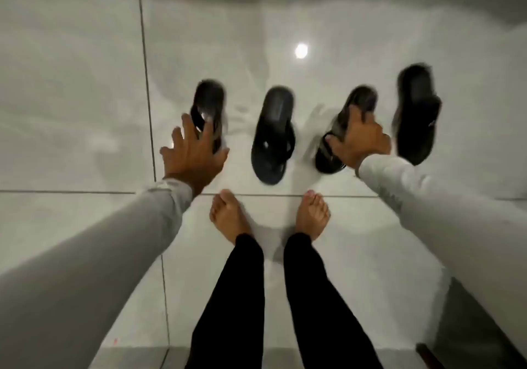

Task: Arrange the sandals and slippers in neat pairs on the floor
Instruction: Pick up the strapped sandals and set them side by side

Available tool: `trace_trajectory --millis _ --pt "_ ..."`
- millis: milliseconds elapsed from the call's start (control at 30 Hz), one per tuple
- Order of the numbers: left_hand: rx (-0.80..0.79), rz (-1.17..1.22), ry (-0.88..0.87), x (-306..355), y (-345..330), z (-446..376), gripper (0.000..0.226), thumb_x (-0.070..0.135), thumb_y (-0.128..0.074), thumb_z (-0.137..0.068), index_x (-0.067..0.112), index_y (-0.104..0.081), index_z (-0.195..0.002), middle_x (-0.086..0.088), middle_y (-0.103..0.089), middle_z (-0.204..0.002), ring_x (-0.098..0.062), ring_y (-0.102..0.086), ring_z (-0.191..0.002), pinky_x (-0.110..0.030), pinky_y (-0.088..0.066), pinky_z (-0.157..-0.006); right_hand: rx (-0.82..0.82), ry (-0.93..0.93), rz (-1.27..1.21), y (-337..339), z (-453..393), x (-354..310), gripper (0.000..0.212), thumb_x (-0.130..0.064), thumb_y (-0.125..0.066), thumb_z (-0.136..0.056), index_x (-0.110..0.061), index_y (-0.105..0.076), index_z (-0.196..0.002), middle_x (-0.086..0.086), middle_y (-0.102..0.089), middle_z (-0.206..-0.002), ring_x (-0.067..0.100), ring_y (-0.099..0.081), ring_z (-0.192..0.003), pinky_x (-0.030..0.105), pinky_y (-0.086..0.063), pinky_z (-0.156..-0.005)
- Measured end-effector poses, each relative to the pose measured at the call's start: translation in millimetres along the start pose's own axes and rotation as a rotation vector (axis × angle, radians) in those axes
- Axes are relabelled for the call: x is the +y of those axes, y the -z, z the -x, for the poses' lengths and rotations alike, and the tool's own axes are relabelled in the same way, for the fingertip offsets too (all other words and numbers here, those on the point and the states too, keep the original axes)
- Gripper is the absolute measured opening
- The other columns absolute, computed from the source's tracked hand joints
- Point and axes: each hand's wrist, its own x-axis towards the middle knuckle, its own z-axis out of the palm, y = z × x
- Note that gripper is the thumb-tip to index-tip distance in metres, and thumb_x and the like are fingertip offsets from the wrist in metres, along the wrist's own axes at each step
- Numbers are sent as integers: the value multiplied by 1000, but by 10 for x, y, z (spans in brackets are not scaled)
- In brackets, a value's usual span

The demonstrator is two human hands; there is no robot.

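Several black sandals lie in a row on the glossy white tiled floor point(71, 97). My left hand point(194, 152) has its fingers spread over the heel end of the far-left flip-flop point(208, 100), fingertips at its strap; a firm grip does not show. A second flip-flop point(272, 134) lies free in the middle, toe pointing away. My right hand point(360, 140) is closed on the third sandal point(358, 100), which tilts to the right. The fourth, a chunky slide point(416, 114), lies at the far right, apart from my hand. All is motion-blurred.
My two bare feet point(228, 214) stand just behind the row, at a grout line. A ceiling light's reflection point(301, 50) shines on the tile beyond the sandals. A dark object edge point(427, 351) shows at the bottom right corner.
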Motion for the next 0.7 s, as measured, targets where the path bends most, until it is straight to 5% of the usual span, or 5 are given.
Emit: trace_trajectory --millis 133,367,567,700 --pt "-115 130 151 -251 -770 -610 81 57 -50 -92 24 -15 -157 -29 -10 -160 -57 -46 -125 -61 -40 -102 -39 -236 -199 -744 -449 126 82 -55 -56 -88 -25 -18 -153 23 -28 -153 47 -43 -132 55 -39 -108" --pt "-104 103 112 -269 -1149 -1299 77 45 -47 -96 25 -7 -159 -43 -25 -148 -58 -51 -116 -62 -46 -97 119 -193 -226 -1097 -821 -21 61 -54 -55 -89 -19 -42 -138 22 -55 -133 45 -54 -119 53 -46 -98" --pt "3 64 57 -303 -939 -1437 60 42 -43 -100 23 -26 -154 -36 -41 -138 -52 -58 -105 -56 -49 -86 203 -124 -172 -924 -928 -233 35 -38 -52 -95 -14 -54 -120 23 -63 -118 46 -59 -107 50 -50 -88" --pt "-7 66 73 -579 -689 -1366 41 36 -47 -101 2 -57 -121 -27 -53 -123 -50 -58 -105 -52 -48 -87 298 -59 -156 -651 -886 -493 35 -38 -46 -97 -11 -55 -118 22 -64 -115 45 -58 -106 50 -49 -85"
